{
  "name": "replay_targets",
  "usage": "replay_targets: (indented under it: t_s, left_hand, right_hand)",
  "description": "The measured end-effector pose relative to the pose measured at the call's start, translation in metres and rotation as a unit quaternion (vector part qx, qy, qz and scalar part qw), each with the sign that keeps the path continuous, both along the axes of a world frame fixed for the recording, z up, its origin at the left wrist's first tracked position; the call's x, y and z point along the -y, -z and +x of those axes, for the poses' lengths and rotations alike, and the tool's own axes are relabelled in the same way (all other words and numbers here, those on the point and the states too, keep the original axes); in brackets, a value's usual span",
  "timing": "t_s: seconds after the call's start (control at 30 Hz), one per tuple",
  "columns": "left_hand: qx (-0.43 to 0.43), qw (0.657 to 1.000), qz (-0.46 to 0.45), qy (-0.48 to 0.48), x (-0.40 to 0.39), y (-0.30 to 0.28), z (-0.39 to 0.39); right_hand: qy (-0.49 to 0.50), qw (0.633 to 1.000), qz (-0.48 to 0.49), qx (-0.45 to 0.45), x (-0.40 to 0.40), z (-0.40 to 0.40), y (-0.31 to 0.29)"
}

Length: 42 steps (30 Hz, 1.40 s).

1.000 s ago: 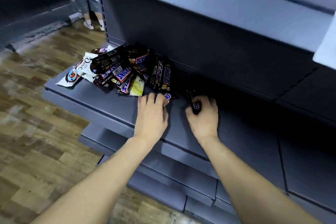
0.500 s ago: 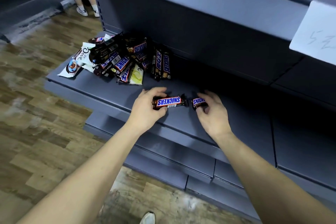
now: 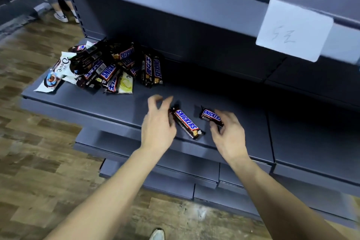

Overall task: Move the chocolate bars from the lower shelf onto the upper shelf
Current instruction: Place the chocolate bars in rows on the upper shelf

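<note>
Grey lower shelf carries the candy pile; my left hand pinches one Snickers bar, right hand clamps another Snickers, both just above it.

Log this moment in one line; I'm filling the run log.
left hand: holds brown Snickers bar | right hand: holds second Snickers bar | above grey lower shelf
</note>
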<state>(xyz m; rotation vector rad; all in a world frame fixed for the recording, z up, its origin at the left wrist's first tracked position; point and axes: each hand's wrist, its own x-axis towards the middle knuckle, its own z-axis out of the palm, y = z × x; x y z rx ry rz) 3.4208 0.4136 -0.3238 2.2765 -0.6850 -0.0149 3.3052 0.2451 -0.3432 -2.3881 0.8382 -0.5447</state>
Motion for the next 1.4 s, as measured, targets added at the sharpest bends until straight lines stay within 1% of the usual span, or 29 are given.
replay_targets:
  t_s: [0.03,0.1,0.17,0.23,0.4,0.53,0.73,0.83,0.93,1.1,1.27,1.4]
  left_hand:
    - [0.02,0.999,0.033,0.026,-0.001,0.002,0.007]
    - [0.061,0.988,0.083,0.117,-0.002,0.004,0.016]
    - [0.059,0.973,0.125,0.187,-0.001,0.003,0.018]
    - [0.065,0.967,0.146,0.196,0.0,0.002,0.015]
    - [0.106,0.971,0.121,0.177,-0.001,-0.005,-0.003]
    - [0.12,0.97,0.101,0.186,-0.005,-0.015,-0.031]
    - [0.159,0.963,0.075,0.206,-0.011,-0.051,-0.092]
    - [0.185,0.954,0.067,0.226,-0.014,-0.078,-0.129]
    - [0.192,0.952,0.048,0.236,-0.017,-0.11,-0.165]
    - [0.215,0.945,0.014,0.245,-0.013,-0.167,-0.226]
    - [0.263,0.93,-0.017,0.256,-0.003,-0.217,-0.273]
    - [0.306,0.917,-0.032,0.252,0.007,-0.251,-0.297]
  right_hand:
    - [0.001,1.0,0.001,-0.002,0.001,-0.002,0.0]
    - [0.003,1.0,0.01,-0.003,0.001,-0.003,0.001]
    - [0.008,1.0,0.014,-0.006,-0.001,-0.003,0.0]
    - [0.011,1.0,0.016,-0.012,-0.002,-0.006,-0.002]
    - [0.022,0.998,0.046,-0.024,0.003,-0.034,-0.015]
    - [0.039,0.997,0.067,0.006,0.006,-0.064,-0.032]
    - [-0.022,0.996,0.075,0.047,0.004,-0.129,-0.076]
    - [-0.048,0.997,0.049,0.048,0.006,-0.169,-0.106]
    - [-0.068,0.996,0.014,0.063,0.01,-0.211,-0.139]
    - [-0.079,0.989,-0.011,0.121,0.017,-0.27,-0.196]
    - [-0.091,0.981,-0.048,0.163,0.029,-0.312,-0.245]
    - [-0.088,0.977,-0.108,0.163,0.042,-0.331,-0.28]
